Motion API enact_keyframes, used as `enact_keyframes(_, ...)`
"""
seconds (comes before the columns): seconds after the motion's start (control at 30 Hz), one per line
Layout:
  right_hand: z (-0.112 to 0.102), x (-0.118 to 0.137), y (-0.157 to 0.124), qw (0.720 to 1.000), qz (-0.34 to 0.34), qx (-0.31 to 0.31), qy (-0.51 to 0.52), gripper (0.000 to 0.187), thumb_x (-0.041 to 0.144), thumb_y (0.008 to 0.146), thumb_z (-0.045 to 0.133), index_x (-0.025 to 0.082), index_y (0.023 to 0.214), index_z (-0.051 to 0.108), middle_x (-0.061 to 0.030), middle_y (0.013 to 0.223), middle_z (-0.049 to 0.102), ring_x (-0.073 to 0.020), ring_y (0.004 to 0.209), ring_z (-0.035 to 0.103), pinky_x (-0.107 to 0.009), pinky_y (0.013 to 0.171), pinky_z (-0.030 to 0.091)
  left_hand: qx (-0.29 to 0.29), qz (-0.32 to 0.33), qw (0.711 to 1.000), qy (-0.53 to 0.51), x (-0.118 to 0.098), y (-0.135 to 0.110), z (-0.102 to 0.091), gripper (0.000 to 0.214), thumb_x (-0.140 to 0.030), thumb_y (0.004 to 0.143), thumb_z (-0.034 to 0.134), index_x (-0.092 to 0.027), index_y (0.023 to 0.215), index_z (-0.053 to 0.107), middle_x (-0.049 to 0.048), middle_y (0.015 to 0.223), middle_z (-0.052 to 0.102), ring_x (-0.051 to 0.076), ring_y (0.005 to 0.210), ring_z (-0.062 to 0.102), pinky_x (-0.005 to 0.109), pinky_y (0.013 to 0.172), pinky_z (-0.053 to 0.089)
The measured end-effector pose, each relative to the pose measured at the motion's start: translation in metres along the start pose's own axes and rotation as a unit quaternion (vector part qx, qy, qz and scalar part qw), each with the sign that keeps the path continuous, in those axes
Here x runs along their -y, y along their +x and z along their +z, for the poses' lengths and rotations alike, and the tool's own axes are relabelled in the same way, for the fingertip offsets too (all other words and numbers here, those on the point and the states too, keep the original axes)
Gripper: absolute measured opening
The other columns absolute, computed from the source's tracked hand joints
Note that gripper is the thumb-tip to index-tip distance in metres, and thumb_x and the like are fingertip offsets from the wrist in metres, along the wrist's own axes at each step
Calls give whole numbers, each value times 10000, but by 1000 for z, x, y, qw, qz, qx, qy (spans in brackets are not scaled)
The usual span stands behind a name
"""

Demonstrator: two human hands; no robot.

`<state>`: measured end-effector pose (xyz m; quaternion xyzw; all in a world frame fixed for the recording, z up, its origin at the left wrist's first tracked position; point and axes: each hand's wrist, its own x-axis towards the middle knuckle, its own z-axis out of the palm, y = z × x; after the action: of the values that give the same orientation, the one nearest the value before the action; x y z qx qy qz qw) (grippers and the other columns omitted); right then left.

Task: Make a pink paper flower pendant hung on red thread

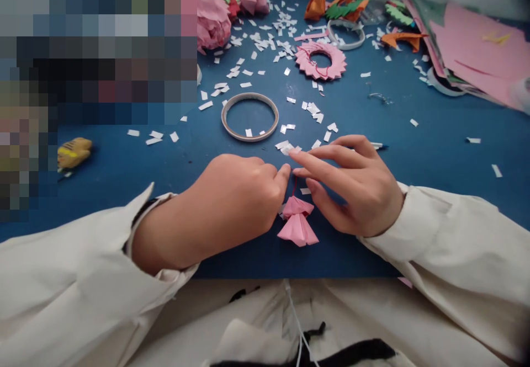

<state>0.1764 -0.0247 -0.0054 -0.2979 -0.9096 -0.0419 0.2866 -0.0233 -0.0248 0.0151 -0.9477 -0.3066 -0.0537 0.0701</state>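
A folded pink paper ornament, shaped like two stacked skirts, hangs or lies below a short red string near the table's front edge. My left hand is closed with its back toward me, its fingertips at the top of the string; the grip itself is mostly hidden. From the other side my right hand reaches in, fingers stretched and apart, one fingertip close to or touching the string. Just beyond the hands lie small white paper slips.
A roll of tape lies ahead, with a pink folded-paper ring and another tape roll farther back. Pink paper sheets are stacked at right. Pink paper flowers stand at the back; a yellow-brown object sits left.
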Motion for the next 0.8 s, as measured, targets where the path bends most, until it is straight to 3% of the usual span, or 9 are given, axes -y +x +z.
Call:
enact_keyframes(0.43, 2, 0, -2, 999, 30, 18, -32, 466, 103, 804, 450, 167, 1266, 473, -19, 809, 706, -182, 914, 629, -378, 844, 434, 0, 11, 999, -50, -3, 1, -2, 242, -265, 874, 434, -147, 763, 613, 45, 574, 623, 206, 493, 592, 318, 403, 282)
enact_keyframes(0.63, -4, -4, 1, 1000, 4, 3, -26, 485, 105, 792, 479, 177, 1271, 453, 12, 757, 704, -176, 894, 637, -385, 834, 436, 6, 17, 998, -58, -3, 0, -2, 280, -304, 896, 414, -147, 779, 614, 52, 567, 622, 202, 497, 588, 310, 412, 291)
enact_keyframes(0.8, -9, -9, -3, 999, -21, 26, 12, 466, 84, 771, 499, 108, 1235, 472, -10, 814, 717, -171, 913, 632, -379, 824, 424, 11, 17, 998, -58, -3, 1, -1, 290, -290, 897, 401, -125, 871, 637, 52, 574, 617, 233, 497, 602, 317, 393, 311)
